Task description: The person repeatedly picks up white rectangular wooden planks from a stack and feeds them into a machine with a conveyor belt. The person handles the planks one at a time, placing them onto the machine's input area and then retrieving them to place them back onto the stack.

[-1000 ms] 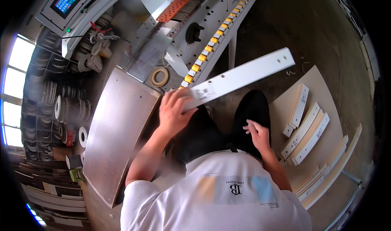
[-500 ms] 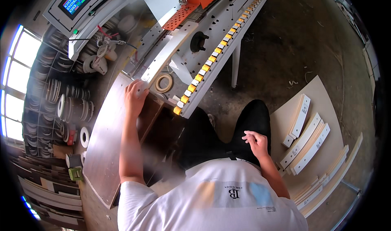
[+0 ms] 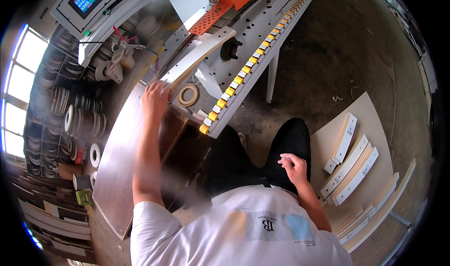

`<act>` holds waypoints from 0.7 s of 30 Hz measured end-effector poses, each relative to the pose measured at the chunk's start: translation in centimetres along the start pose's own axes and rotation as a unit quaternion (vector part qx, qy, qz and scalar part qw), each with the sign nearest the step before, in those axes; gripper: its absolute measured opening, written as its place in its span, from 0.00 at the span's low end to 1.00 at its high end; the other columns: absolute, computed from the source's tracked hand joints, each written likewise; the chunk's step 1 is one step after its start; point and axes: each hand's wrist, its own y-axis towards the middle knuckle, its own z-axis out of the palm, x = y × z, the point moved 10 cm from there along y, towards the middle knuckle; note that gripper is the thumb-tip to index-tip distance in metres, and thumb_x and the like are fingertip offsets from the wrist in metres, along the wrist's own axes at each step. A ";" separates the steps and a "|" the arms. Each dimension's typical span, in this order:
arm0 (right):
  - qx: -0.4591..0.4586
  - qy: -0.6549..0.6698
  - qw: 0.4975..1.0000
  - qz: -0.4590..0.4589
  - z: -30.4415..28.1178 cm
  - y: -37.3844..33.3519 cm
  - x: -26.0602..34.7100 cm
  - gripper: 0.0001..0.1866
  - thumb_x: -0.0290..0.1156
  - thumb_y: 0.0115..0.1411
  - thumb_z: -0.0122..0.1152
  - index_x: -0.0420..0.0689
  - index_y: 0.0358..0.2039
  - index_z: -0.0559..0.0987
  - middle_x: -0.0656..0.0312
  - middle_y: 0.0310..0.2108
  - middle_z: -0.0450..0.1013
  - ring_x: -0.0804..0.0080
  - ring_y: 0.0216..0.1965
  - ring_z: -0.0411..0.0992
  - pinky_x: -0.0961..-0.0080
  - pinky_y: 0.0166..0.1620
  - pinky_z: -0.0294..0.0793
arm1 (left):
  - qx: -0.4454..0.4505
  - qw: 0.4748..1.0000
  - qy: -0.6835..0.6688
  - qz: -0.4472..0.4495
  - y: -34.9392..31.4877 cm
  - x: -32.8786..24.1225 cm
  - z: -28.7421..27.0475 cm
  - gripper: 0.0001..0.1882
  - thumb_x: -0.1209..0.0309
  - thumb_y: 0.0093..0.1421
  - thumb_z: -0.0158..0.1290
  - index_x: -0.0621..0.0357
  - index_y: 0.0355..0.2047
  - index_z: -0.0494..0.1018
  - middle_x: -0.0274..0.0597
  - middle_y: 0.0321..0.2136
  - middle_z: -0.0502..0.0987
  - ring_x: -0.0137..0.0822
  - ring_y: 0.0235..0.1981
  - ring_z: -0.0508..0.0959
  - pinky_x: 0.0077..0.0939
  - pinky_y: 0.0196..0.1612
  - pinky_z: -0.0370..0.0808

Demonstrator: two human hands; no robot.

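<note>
My left hand point(image 3: 155, 97) grips the near end of a long white board strip point(image 3: 199, 55) with a bare wood-coloured edge. The strip slants up and away toward the orange perforated plate point(image 3: 210, 20) of a machine, its far end above the machine's bed. Below my left hand, a wood-topped table point(image 3: 123, 167) runs toward me. My right hand point(image 3: 294, 167) hangs above my right thigh, fingers loosely bent and somewhat apart, with nothing visible in it. A tan tape roll point(image 3: 188, 95) lies just right of the left hand.
A rail of yellow rollers point(image 3: 238, 80) crosses the middle. On the right, a pale sheet point(image 3: 375, 167) bears several stacked white strips point(image 3: 349, 170). A control panel point(image 3: 89, 8) stands at upper left, above racks of edge-band rolls point(image 3: 86, 123). A green object point(image 3: 85, 197) sits below.
The white strip has turned a little, its far end shifting right toward the roller rail. My left hand moved slightly with it. The right hand stays over my thigh, its fingers slightly more bent.
</note>
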 end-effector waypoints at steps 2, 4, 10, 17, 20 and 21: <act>0.001 -0.003 1.000 -0.005 0.0 0.1 0.1 0.10 0.30 0.70 0.68 0.36 0.45 0.86 0.57 0.31 0.86 0.78 0.33 0.85 0.82 0.35 0.80 | -0.016 1.000 0.014 0.008 0.7 0.8 0.5 0.13 0.63 0.66 0.59 0.52 0.47 0.84 0.38 0.51 0.85 0.48 0.55 0.81 0.43 0.56 0.79; -0.004 -0.008 1.000 -0.008 0.0 0.1 0.2 0.10 0.30 0.70 0.68 0.36 0.44 0.86 0.57 0.31 0.86 0.77 0.33 0.85 0.82 0.35 0.80 | -0.008 1.000 0.012 0.001 1.7 0.7 0.9 0.13 0.63 0.66 0.59 0.50 0.47 0.84 0.36 0.51 0.85 0.46 0.54 0.81 0.43 0.55 0.79; 0.014 -0.030 0.999 -0.009 0.1 0.2 0.5 0.11 0.30 0.72 0.65 0.35 0.46 0.85 0.55 0.32 0.86 0.76 0.32 0.84 0.78 0.39 0.83 | 0.001 0.998 0.059 -0.031 3.7 1.5 2.3 0.14 0.57 0.66 0.58 0.47 0.46 0.85 0.34 0.49 0.85 0.45 0.52 0.82 0.42 0.52 0.80; 0.008 -0.024 1.000 0.001 -0.2 0.3 0.8 0.11 0.30 0.71 0.66 0.35 0.45 0.85 0.56 0.32 0.86 0.76 0.32 0.84 0.79 0.38 0.82 | -0.017 0.993 0.099 -0.057 4.3 1.6 3.5 0.14 0.56 0.66 0.57 0.44 0.47 0.85 0.32 0.49 0.85 0.44 0.52 0.82 0.41 0.53 0.80; 0.002 -0.016 1.000 0.004 -0.2 0.5 0.6 0.10 0.30 0.70 0.67 0.35 0.45 0.85 0.56 0.32 0.86 0.77 0.32 0.83 0.80 0.37 0.81 | -0.022 0.995 0.091 -0.044 4.1 1.7 3.6 0.15 0.56 0.66 0.57 0.44 0.48 0.84 0.31 0.49 0.85 0.44 0.53 0.82 0.41 0.54 0.80; 0.003 -0.015 1.000 0.005 -0.1 0.6 0.5 0.10 0.30 0.70 0.67 0.35 0.45 0.85 0.57 0.32 0.86 0.78 0.32 0.83 0.81 0.36 0.80 | -0.022 0.995 0.090 -0.039 4.0 1.8 3.6 0.15 0.56 0.66 0.57 0.44 0.48 0.84 0.31 0.50 0.85 0.44 0.53 0.82 0.41 0.54 0.80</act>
